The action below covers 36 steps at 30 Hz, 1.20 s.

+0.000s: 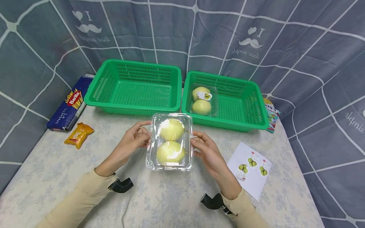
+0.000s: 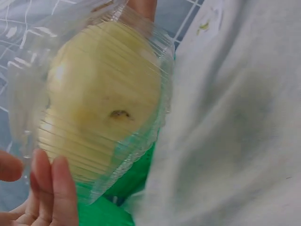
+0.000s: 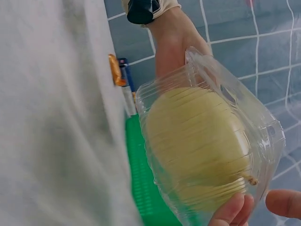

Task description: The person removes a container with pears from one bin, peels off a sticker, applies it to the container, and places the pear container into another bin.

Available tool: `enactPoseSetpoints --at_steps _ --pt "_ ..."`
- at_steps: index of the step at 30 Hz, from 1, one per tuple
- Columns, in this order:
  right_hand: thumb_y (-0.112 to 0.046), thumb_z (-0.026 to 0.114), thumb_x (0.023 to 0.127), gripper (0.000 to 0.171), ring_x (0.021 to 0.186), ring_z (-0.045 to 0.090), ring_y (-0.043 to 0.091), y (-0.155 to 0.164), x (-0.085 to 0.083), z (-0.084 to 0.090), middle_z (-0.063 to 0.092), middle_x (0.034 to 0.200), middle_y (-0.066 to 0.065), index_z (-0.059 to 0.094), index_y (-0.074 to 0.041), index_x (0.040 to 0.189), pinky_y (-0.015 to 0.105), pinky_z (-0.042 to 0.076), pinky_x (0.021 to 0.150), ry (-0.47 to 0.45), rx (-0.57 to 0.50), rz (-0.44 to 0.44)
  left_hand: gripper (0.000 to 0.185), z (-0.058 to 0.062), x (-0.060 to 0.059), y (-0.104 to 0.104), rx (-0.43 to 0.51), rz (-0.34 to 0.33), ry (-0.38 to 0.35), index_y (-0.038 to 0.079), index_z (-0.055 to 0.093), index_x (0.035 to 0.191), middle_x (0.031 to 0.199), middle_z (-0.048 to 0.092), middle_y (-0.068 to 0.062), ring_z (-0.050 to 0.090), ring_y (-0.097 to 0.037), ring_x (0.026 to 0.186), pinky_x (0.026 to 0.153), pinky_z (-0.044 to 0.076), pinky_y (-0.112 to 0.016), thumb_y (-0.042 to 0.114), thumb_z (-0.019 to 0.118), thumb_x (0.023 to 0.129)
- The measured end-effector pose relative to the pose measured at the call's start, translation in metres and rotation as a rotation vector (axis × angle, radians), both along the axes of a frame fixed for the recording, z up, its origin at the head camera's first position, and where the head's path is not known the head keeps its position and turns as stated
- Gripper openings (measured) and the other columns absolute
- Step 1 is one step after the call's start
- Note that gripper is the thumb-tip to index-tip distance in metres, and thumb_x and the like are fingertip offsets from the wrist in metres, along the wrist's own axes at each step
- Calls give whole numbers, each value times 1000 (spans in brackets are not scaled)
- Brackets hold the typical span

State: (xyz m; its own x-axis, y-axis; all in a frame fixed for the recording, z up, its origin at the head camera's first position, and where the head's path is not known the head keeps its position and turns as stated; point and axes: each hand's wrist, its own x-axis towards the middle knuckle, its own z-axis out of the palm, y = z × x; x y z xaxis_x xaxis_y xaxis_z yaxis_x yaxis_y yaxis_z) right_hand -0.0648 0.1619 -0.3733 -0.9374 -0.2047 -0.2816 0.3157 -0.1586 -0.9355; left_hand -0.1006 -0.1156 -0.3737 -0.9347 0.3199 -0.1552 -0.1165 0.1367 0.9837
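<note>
A clear plastic clamshell box point(image 1: 170, 142) with two yellow-green pears inside is held just above the table, in front of the baskets. My left hand point(image 1: 137, 136) grips its left edge and my right hand point(image 1: 203, 146) grips its right edge. The left wrist view shows the box point(image 2: 94, 103) close up with my fingertips point(image 2: 49, 188) at its lower rim. In the right wrist view the box point(image 3: 202, 141) fills the frame, my fingertips point(image 3: 230, 212) pinching its near edge.
Two green baskets stand at the back: the left basket point(image 1: 94, 95) holds nothing, the right basket point(image 1: 256, 114) holds another pear box point(image 1: 201, 100). A sticker sheet point(image 1: 252, 169) lies at the right. A blue spaghetti box point(image 1: 69, 106) and an orange packet point(image 1: 78, 135) lie at the left.
</note>
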Motion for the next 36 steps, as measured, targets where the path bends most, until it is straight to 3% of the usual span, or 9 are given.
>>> enactPoseSetpoints --at_steps 7,17,26,36 --pt "-15 52 102 35 90 55 8 2 6 -24 58 92 -11 46 -5 136 27 47 84 -77 11 -13 60 -21 6 -1 -4 -79 -76 4 31 154 90 55 3 59 -10 79 78 58 -31 6 51 97" --pt "-16 54 102 40 88 53 9 4 6 -41 55 91 -8 47 -3 139 26 47 79 -115 38 -37 64 -41 2 2 -45 -89 -103 -1 29 154 95 56 0 59 -7 84 79 59 -28 7 56 97" --pt "-18 53 103 48 103 58 13 10 5 -43 59 113 -2 44 -11 150 30 53 91 -104 47 -30 63 -46 -2 4 -52 -20 -135 3 32 154 101 54 -4 58 -10 86 78 58 -25 2 52 95" --pt "-23 54 104 51 115 59 12 15 6 -43 53 141 12 42 -11 152 34 53 101 -82 48 19 59 -48 -4 4 -55 10 -153 4 32 154 103 53 -4 57 -10 88 77 58 -24 4 51 98"
